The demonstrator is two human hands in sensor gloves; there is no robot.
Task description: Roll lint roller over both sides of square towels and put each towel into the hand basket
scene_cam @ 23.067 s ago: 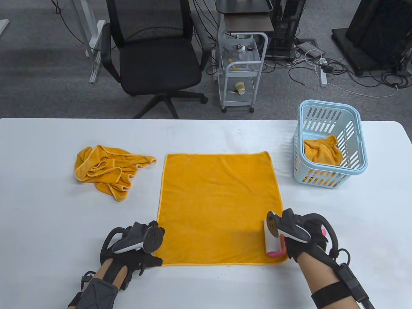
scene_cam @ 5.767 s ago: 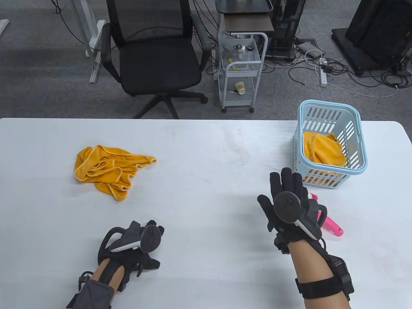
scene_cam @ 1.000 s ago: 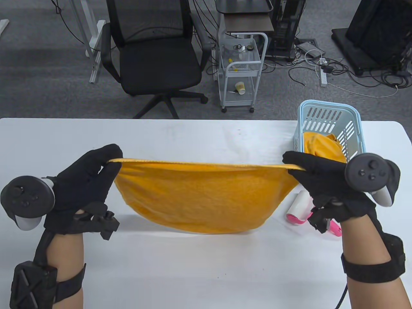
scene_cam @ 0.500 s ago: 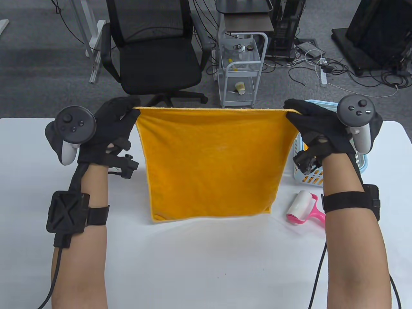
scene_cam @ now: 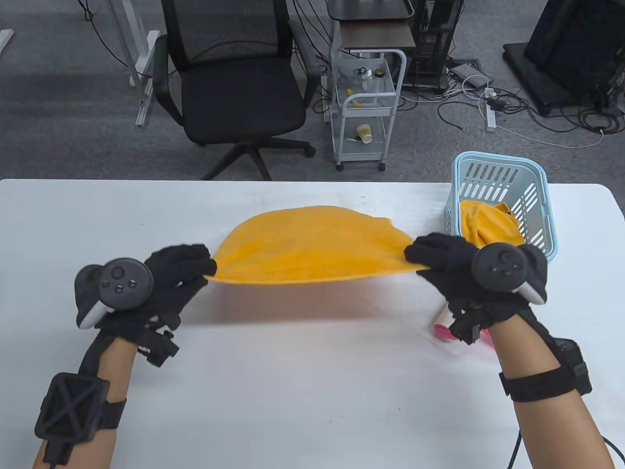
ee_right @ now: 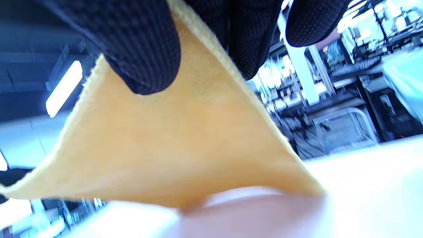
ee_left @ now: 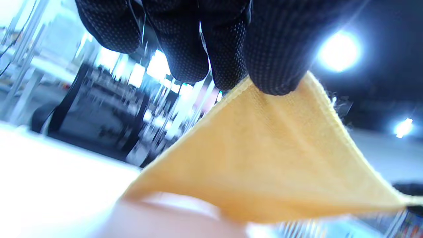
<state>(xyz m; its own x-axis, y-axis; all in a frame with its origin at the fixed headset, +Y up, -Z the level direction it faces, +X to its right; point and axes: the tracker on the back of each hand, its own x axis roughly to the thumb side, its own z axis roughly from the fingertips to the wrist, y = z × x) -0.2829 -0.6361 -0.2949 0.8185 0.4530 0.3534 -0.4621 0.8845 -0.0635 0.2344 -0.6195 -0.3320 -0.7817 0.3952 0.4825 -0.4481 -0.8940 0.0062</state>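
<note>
towel edge stretched, left hand, right hand

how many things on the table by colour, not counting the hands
Orange: 2 – the towel pinched at two corners by the left hand and right hand, and the towel in the basket
Light blue: 1 – the hand basket
Pink and white: 1 – the lint roller, mostly hidden under the right hand
Total: 4
</note>
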